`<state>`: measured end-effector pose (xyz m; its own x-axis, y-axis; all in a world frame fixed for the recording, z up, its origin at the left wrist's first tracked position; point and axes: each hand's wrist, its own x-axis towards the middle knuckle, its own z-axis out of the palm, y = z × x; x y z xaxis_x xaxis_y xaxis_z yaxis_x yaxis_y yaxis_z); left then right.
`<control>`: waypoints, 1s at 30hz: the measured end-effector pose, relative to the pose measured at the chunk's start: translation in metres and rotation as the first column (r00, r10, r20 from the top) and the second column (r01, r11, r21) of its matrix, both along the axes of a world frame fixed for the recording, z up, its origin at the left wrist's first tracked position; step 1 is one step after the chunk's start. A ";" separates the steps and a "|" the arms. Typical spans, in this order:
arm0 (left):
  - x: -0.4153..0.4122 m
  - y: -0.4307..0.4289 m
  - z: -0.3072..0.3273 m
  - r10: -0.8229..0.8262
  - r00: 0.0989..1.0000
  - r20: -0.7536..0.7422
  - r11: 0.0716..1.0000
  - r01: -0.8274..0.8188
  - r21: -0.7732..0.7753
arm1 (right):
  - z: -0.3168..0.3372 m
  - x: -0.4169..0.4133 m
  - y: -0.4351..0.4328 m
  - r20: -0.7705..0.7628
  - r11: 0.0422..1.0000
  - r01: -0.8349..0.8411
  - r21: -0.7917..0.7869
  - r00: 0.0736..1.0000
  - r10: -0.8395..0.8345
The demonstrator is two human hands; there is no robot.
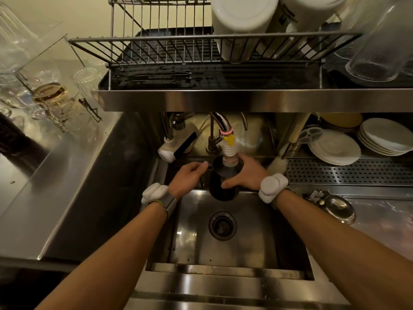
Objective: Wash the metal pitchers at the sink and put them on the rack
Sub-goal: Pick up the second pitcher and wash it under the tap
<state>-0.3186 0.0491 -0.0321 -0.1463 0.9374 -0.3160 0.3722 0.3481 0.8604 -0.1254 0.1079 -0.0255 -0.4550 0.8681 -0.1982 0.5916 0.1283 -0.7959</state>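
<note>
A dark metal pitcher (220,189) is held upright over the sink (250,238), its mouth right under the faucet nozzle (230,151). My right hand (245,173) wraps around the pitcher's right side. My left hand (190,175) is at the pitcher's left side, fingers curled near the rim; its grip is partly hidden. A second shiny metal pitcher (338,208) lies on the counter right of the sink. The wire dish rack (169,52) sits on the shelf above the faucet.
White containers (245,16) and a clear glass jug (380,54) stand on the rack's right part. Plates (335,148) are stacked under the shelf at right, beside a bottle brush (277,165). Glasses (49,97) stand on the left counter. A second tap (176,144) hangs left.
</note>
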 end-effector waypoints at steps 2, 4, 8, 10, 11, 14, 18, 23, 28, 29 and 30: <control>0.009 0.004 -0.003 -0.024 0.997 0.076 0.999 0.025 -0.019 | -0.006 0.002 -0.003 -0.022 1.000 0.014 -0.001 1.000 -0.014; 0.015 0.005 -0.004 -0.030 0.995 0.098 0.999 0.033 -0.028 | -0.012 0.005 -0.006 -0.042 1.000 0.023 -0.010 0.999 -0.023; 0.017 0.007 -0.004 -0.004 0.998 0.068 1.000 0.005 -0.027 | -0.020 0.013 -0.007 -0.019 0.996 0.017 -0.087 1.000 -0.019; 0.017 0.007 0.000 -0.031 1.000 -0.003 1.000 0.031 -0.005 | -0.022 0.019 -0.006 -0.029 0.988 -0.005 -0.156 1.000 0.001; 0.017 0.007 0.001 -0.042 0.997 -0.066 0.999 0.042 0.008 | -0.022 0.023 -0.005 -0.031 0.983 -0.011 -0.185 1.000 0.006; 0.013 0.004 0.006 -0.004 0.941 -0.338 0.998 0.027 0.062 | -0.019 0.030 -0.001 0.008 0.979 0.020 -0.203 1.000 -0.019; 0.003 0.004 0.015 -0.001 0.843 -0.538 0.988 0.084 0.129 | -0.012 0.033 0.002 0.008 0.982 0.060 -0.181 0.998 -0.059; 0.003 0.003 0.020 -0.079 0.633 -0.770 0.944 0.297 0.147 | -0.016 0.036 -0.002 0.043 0.982 0.034 -0.186 0.999 -0.027; 0.010 0.004 0.026 -0.085 0.535 -0.841 0.905 0.394 0.159 | -0.014 0.037 -0.003 0.024 0.983 0.036 -0.181 0.999 -0.032; 0.011 0.004 0.029 -0.088 0.526 -0.846 0.898 0.409 0.161 | -0.013 0.037 -0.003 0.019 0.983 0.035 -0.180 0.999 -0.032; 0.012 0.004 0.031 -0.090 0.515 -0.853 0.894 0.420 0.159 | -0.012 0.037 -0.003 0.017 0.983 0.032 -0.181 0.999 -0.029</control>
